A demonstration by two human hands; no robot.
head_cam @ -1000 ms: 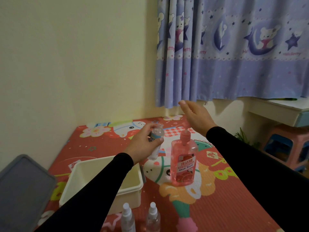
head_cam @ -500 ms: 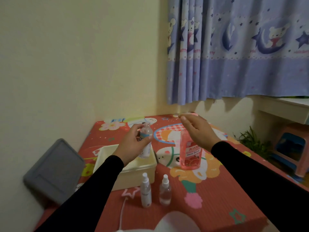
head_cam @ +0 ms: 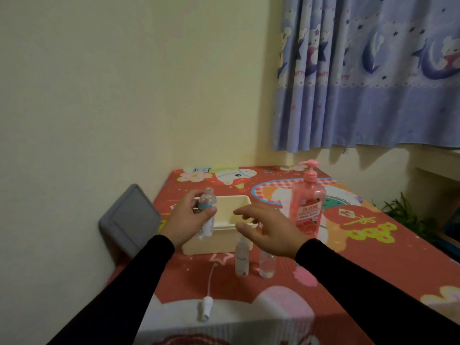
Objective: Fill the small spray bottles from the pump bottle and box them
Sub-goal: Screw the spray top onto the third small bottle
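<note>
My left hand (head_cam: 186, 219) grips a small clear spray bottle (head_cam: 207, 212) with its top off, upright in front of the cream box (head_cam: 239, 203). My right hand (head_cam: 266, 229) hovers with loose fingers over the box's near right corner, holding nothing. The pink pump bottle (head_cam: 307, 205) stands on the table to the right of the box. Two more small spray bottles stand before the box: a white one (head_cam: 241, 262) and a clear one (head_cam: 267, 266), their tops hidden by my right hand. A loose spray head with its tube (head_cam: 207, 305) lies near the table's front.
The table carries a red cartoon-print cover (head_cam: 373, 257). A grey lid (head_cam: 129, 220) leans against the wall left of the table. A blue curtain (head_cam: 368, 70) hangs at the back right, with a green plant (head_cam: 400, 212) beside the table's right edge.
My right hand has left the top of the pump bottle and come down and left, toward the box. The view has tilted, showing more of the table's front.
</note>
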